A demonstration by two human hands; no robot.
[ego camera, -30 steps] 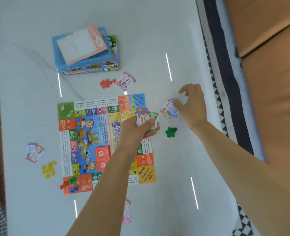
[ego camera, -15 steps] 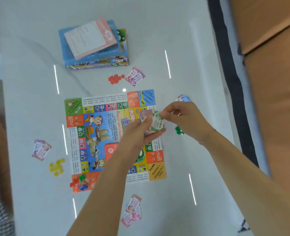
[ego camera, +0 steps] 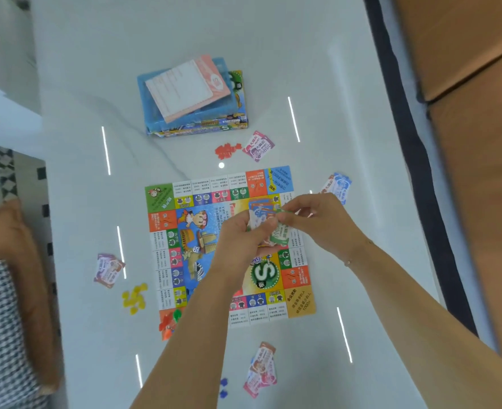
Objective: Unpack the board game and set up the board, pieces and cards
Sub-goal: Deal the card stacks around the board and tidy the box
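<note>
The colourful game board (ego camera: 184,231) lies flat on the white table (ego camera: 347,261). Above its right half, my left hand (ego camera: 243,246) grips a small stack of play money (ego camera: 279,236). My right hand (ego camera: 317,222) pinches the top note of that stack at its upper edge. Small piles of notes lie around the board: one at the top (ego camera: 258,146), one at the right (ego camera: 336,185), one at the left (ego camera: 108,270), one at the bottom (ego camera: 263,369). Red tokens (ego camera: 226,150), yellow tokens (ego camera: 134,298) and blue tokens (ego camera: 223,386) sit beside them.
The game box (ego camera: 196,125) with a blue tray and a rules sheet (ego camera: 184,87) on top stands behind the board. Pawns (ego camera: 170,320) cluster on the board's near left corner. A sofa (ego camera: 479,143) runs along the right; cushions lie at the left.
My right hand left the pile of notes at the board's right and came back to the stack in my left hand. It now pinches the top note. The camera view shifted.
</note>
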